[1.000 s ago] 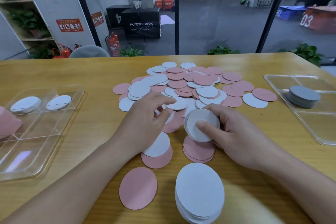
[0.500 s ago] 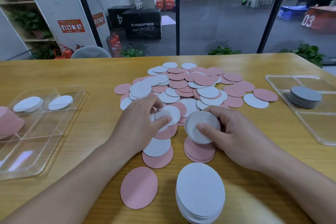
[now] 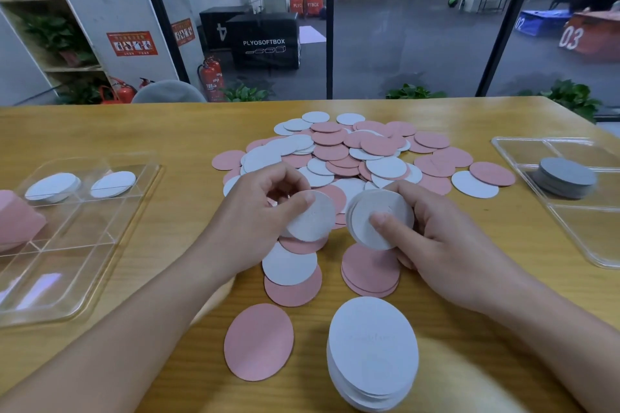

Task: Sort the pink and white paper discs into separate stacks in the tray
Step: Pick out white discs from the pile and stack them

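A loose pile of pink and white paper discs (image 3: 355, 151) covers the middle of the wooden table. My left hand (image 3: 255, 218) pinches a single white disc (image 3: 313, 220), lifted just above the pile. Beside it my right hand (image 3: 436, 238) holds a small stack of white discs (image 3: 372, 218), thumb pressed on its face. A taller white stack (image 3: 372, 352) stands near the front edge, with a lone pink disc (image 3: 258, 342) to its left and a short pink stack (image 3: 369, 273) behind. The clear tray (image 3: 67, 265) on the left holds white discs (image 3: 53, 186) in two far compartments.
A second clear tray (image 3: 577, 245) at the right holds a grey-looking disc stack (image 3: 565, 176). A pink object (image 3: 16, 221) lies at the left tray's edge. A white disc over a pink one (image 3: 290, 273) lies under my left wrist. Glass wall stands behind the table.
My left hand drew a white disc out of the pile and lifted it toward the stack in my right hand. The right hand stayed roughly in place.
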The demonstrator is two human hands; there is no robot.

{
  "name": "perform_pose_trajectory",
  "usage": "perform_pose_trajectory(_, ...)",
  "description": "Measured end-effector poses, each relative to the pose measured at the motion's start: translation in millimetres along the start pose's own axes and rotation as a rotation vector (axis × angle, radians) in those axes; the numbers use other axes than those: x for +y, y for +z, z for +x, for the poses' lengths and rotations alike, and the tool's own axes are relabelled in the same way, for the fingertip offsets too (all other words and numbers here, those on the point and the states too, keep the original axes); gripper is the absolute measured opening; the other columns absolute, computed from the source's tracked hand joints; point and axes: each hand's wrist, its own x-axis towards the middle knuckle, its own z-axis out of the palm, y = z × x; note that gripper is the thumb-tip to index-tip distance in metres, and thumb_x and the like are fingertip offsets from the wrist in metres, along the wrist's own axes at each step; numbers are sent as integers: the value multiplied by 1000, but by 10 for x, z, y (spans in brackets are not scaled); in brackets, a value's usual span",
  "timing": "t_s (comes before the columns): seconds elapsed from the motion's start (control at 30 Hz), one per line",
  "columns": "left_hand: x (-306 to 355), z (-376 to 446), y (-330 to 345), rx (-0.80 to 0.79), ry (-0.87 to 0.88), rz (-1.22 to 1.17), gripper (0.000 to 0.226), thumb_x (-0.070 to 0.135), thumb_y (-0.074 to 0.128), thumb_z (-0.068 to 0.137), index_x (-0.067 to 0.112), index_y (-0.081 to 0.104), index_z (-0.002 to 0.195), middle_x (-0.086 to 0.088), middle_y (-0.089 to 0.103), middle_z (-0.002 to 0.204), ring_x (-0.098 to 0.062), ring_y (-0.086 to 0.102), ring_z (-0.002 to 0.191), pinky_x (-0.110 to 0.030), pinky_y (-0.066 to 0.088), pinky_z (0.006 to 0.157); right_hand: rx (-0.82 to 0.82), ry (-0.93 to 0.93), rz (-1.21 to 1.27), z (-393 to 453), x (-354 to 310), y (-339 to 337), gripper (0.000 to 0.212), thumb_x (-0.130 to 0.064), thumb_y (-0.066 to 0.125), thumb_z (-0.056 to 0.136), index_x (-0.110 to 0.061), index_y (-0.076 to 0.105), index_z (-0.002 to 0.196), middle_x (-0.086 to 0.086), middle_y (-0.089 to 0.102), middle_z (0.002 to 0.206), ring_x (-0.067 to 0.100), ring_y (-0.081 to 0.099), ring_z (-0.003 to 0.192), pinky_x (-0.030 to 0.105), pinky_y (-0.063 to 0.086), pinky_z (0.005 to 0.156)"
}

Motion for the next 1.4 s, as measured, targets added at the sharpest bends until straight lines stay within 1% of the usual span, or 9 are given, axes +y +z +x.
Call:
perform_pose_trajectory(0.13,79,-51,17,-121,33,-125,5,15,76,104,12,75,100,-4,74,96,-28,64,86,-34,50,77,-19,-4,57,-10,8,13,12,-40,58,113,-30,60,106,-6,60,67,14,53,61,31,42,63)
perform_pose_trajectory(0.23,134,-86,73,-211,8,-244,7,6,70,106,8,76,103,-3,72,88,-22,58,70,-26,49,65,-66,-5,87,-19,3,33,8,-41,58,113,-35,60,116,1,65,69,18,59,64,36,47,66)
perform_pose_trajectory(0.33,145,-106,101,-262,-2,-265,16,-1,63,108,6,77,109,-5,74,90,-22,68,77,-27,59,72,-104,-32,70,-29,-5,46,14,-37,61,112,-36,64,126,-2,68,72,18,62,63,34,50,64)
perform_pose_trajectory(0.5,155,-115,94,-231,-44,-275,26,-4,56,111,7,79,114,-13,76,101,-23,75,87,-31,64,78,-108,-40,-45,-19,33,48,15,-38,63,111,-25,67,104,-14,61,72,9,54,65,29,44,62)
perform_pose_trajectory(0.67,-36,-19,-81,-14,1,302,14,23,72,104,35,79,108,16,72,96,-7,67,87,-18,52,75,-73,-35,-118,-36,37,50,16,-43,61,110,-31,63,100,-11,67,86,15,60,78,30,49,68)
perform_pose_trajectory(0.83,-76,16,-183,-142,-98,554,23,46,79,95,25,76,102,-9,68,94,-21,58,86,-52,54,82,-98,-26,-205,-48,72,78,19,-49,59,109,-30,63,109,-5,70,90,18,61,83,48,54,76)
perform_pose_trajectory(1.07,-128,8,-160,-98,-128,506,41,55,86,86,46,66,120,18,62,110,-1,60,94,-30,52,80,-91,-31,-194,-47,36,69,17,-47,60,109,-31,64,108,-9,68,91,16,60,85,35,49,73)
perform_pose_trajectory(1.23,-146,27,-101,-42,-116,313,36,34,92,86,40,67,110,13,66,95,-4,59,70,-26,52,68,-94,-25,-195,-43,33,62,20,-47,59,109,-28,65,110,-8,70,93,16,62,86,39,51,76)
perform_pose_trajectory(1.4,-140,2,-9,-46,-66,118,20,17,89,91,25,74,101,2,72,91,-5,59,70,-20,55,70,-89,-23,-183,-36,35,60,22,-48,59,108,-27,66,111,-7,71,94,17,63,86,40,52,77)
